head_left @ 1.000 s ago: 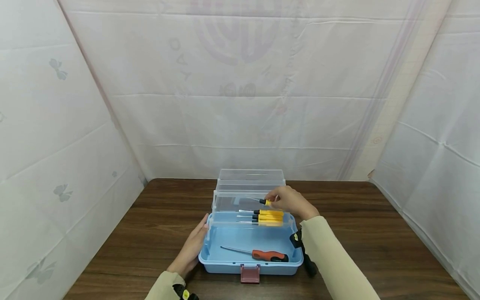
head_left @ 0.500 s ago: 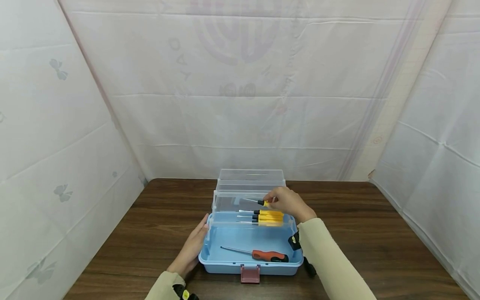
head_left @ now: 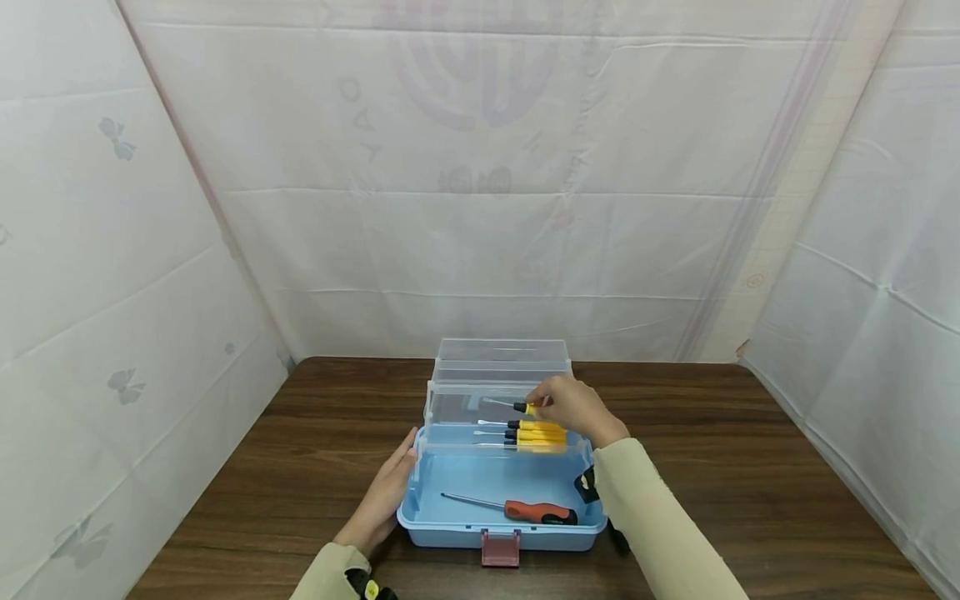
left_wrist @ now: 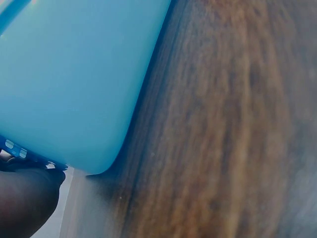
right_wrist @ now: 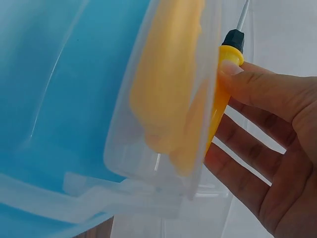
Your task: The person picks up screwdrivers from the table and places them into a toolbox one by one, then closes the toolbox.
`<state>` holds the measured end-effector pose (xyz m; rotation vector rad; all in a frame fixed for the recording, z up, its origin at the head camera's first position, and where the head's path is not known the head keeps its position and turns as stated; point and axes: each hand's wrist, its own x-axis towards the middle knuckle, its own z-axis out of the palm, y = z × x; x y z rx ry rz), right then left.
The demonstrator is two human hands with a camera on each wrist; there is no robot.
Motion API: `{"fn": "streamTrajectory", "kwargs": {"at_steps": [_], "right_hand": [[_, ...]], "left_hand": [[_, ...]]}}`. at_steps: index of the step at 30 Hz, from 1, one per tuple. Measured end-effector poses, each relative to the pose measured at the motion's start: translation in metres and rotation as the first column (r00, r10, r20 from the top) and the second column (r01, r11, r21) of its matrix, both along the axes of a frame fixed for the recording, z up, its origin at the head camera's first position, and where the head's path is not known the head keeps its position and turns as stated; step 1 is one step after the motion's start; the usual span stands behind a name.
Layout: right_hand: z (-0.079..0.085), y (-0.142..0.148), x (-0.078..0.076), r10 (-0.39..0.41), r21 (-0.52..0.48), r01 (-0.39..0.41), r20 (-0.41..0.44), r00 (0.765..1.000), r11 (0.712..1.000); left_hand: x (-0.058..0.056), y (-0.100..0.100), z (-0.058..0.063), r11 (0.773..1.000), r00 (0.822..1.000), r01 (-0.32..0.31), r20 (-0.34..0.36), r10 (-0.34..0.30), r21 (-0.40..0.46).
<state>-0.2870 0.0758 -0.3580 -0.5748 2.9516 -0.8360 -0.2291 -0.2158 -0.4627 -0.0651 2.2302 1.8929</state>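
1. The right hand [head_left: 573,407] pinched a small yellow-handled screwdriver [head_left: 519,407] by its handle, thumb and fingers curled round it, over the clear tray [head_left: 450,408] of the open blue toolbox [head_left: 495,479]. In the right wrist view the thumb lay near the black collar of that screwdriver [right_wrist: 220,94], its handle just outside the tray wall.
2. The left hand [head_left: 382,492] rested against the box's left wall, fingers fairly straight, steadying it; whether they curled under the edge could not be told.
3. Three more yellow screwdrivers [head_left: 536,435] lay side by side in the tray, shafts pointing left. An orange-handled screwdriver [head_left: 540,511] lay in the box's lower compartment, near the pink latch [head_left: 500,547].
4. The held tool looked light and stiff, with a thin metal shaft and a smooth plastic handle that might slip; the handle's middle seemed the safest place to hold.
5. The box stood on a dark wooden surface [head_left: 750,467].
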Motion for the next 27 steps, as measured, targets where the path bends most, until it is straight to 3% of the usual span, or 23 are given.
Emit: {"fn": "streamTrajectory", "kwargs": {"at_steps": [13,27], "right_hand": [[-0.0035,-0.0046,0.0027,0.000,0.056,0.005,-0.084,0.996,0.998],[-0.0079,-0.0068,0.0042,0.004,0.084,0.006,-0.121,0.993,0.996]], "left_hand": [[0.0004,0.0005,0.0028,1.000,1.000,0.005,0.008,-0.005,0.009],[0.0013,0.0004,0.0031,1.000,1.000,0.004,0.011,-0.005,0.007]]}}
